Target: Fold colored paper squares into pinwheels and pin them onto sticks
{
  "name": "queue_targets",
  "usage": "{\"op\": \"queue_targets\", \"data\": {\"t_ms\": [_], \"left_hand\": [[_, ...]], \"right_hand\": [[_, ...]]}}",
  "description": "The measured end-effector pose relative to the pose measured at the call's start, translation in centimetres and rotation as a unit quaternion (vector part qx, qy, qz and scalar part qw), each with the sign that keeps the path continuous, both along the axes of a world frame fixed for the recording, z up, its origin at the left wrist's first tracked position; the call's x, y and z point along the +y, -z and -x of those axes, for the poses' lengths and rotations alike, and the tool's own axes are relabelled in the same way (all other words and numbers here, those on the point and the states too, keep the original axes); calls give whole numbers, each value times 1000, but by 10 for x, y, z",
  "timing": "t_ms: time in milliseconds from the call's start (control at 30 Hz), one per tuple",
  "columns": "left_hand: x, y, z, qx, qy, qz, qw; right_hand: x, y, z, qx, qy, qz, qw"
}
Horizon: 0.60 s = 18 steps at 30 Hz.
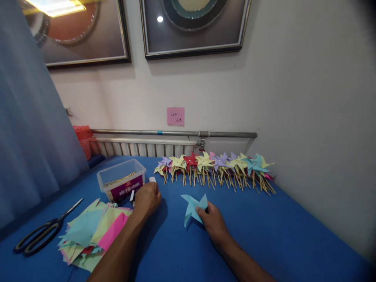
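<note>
My right hand (215,222) pinches a light blue paper pinwheel (193,208) between thumb and fingers, just above the blue table. This pinwheel shows no stick. Further left, my left hand (148,199) reaches down beside a small white box (152,179) and a small dark and white item (132,197). Its fingers are closed and turned away, so whatever they hold is hidden. Behind that hand stands a clear plastic tub (121,172) with a purple label and thin wooden sticks inside. Finished pinwheels on sticks (205,160) lie in a row at the back, in several colours.
Coloured paper sheets (88,231) lie in a loose pile at the left, partly behind my left forearm. Black-handled scissors (48,231) rest beside them. A radiator (141,149) and pipe run along the wall. A blue curtain (35,117) hangs at the left, near a red basket (85,143).
</note>
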<state>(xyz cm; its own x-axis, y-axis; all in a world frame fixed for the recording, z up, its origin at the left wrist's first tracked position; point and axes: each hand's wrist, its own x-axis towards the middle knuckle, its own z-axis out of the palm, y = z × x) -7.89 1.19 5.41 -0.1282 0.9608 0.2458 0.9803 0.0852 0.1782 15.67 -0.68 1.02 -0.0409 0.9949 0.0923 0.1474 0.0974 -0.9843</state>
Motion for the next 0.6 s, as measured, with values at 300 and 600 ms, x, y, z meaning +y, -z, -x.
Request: {"op": "queue_targets", "data": {"t_ms": [300, 600], "left_hand": [[-11, 22, -34, 76, 222, 87, 968], [-9, 20, -29, 23, 237, 104, 966]], "right_hand": [[7, 9, -3, 18, 15, 11, 1000], [9, 13, -5, -5, 13, 2, 1000]]}}
